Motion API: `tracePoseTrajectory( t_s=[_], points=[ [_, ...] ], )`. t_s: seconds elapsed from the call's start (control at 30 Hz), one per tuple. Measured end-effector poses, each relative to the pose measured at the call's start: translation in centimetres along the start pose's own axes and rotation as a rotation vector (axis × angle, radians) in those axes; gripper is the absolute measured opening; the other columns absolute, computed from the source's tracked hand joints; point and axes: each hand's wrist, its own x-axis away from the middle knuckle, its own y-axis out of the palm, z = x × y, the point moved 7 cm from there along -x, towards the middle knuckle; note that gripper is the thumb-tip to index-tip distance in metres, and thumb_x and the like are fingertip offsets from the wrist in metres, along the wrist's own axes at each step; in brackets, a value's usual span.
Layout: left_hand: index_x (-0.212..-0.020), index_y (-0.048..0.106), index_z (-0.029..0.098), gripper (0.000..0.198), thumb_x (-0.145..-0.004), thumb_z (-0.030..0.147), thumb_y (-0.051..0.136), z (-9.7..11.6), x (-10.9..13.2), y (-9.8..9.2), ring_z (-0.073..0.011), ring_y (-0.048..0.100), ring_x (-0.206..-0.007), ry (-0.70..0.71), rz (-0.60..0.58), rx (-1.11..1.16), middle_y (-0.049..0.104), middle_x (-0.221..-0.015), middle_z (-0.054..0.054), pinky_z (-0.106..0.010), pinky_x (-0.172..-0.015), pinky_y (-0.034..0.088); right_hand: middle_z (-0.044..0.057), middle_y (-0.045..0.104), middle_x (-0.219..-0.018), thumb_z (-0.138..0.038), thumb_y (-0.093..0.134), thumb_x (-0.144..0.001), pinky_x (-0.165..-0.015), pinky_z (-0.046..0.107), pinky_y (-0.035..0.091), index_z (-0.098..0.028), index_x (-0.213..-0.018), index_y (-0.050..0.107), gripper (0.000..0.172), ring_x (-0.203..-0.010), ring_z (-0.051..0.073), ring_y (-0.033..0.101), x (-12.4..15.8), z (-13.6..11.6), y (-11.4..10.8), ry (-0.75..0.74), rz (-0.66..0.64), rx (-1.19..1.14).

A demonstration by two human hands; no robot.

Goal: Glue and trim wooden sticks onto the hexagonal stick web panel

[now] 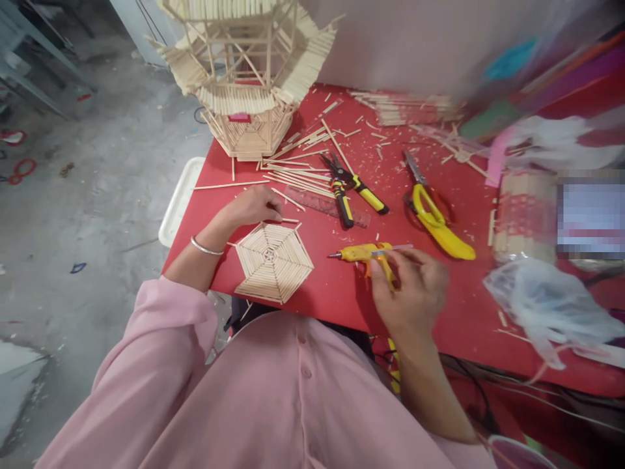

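Note:
My right hand grips a yellow hot glue gun by its handle, and the nozzle points left. A clear glue stick shows at the gun's back end. My left hand is closed, fingers curled down at the upper edge of a flat hexagonal panel made of thin wooden sticks. A thin stick runs out from under those fingertips along that edge; the exact grip is partly hidden. The panel lies near the front of the red table, apart from the nozzle.
Behind stands a tiered stick-built pagoda model. Loose sticks, a clear ruler, pliers and yellow-handled scissors lie on the red table. At right are bundled sticks and a plastic bag; cables hang along the front edge.

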Motion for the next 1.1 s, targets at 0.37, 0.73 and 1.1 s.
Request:
tracePoseTrajectory(
  t_s=[0.37, 0.73, 1.1],
  points=[
    [-0.069, 0.069, 0.016, 0.007, -0.076, 0.018, 0.066, 0.4, 0.4, 0.4, -0.0127, 0.059, -0.067, -0.018, -0.019, -0.061, 0.068, -0.068, -0.001, -0.028, -0.064, 0.041, 0.013, 0.070, -0.118, -0.026, 0.072, -0.095, -0.095, 0.046, 0.057, -0.023, -0.116, 0.073, 0.021, -0.108, 0.028, 0.067, -1.3, -7.0, 1.1, -0.250, 0.032, -0.213],
    [-0.064, 0.062, 0.018, 0.016, -0.080, 0.019, 0.061, 0.8, 0.7, 0.6, -0.0140, 0.058, -0.071, 0.047, -0.056, -0.117, 0.064, -0.072, -0.001, -0.029, -0.068, 0.041, 0.012, 0.072, -0.111, -0.024, 0.064, -0.099, -0.095, 0.045, 0.052, -0.020, -0.110, 0.075, 0.016, -0.104, 0.027, 0.064, -2.3, -8.8, 2.5, -0.296, -0.066, -0.265],
    [-0.075, 0.073, 0.017, 0.014, -0.083, 0.018, 0.061, 0.0, 1.2, -0.7, -0.0155, 0.063, -0.077, 0.022, 0.025, -0.017, 0.072, -0.079, -0.003, -0.029, -0.074, 0.046, 0.011, 0.072, -0.097, -0.031, 0.047, -0.105, -0.088, 0.042, 0.048, -0.025, -0.106, 0.083, 0.036, -0.102, 0.029, 0.063, -7.9, -11.8, 8.8, -0.177, -0.579, -0.210]
  ],
)
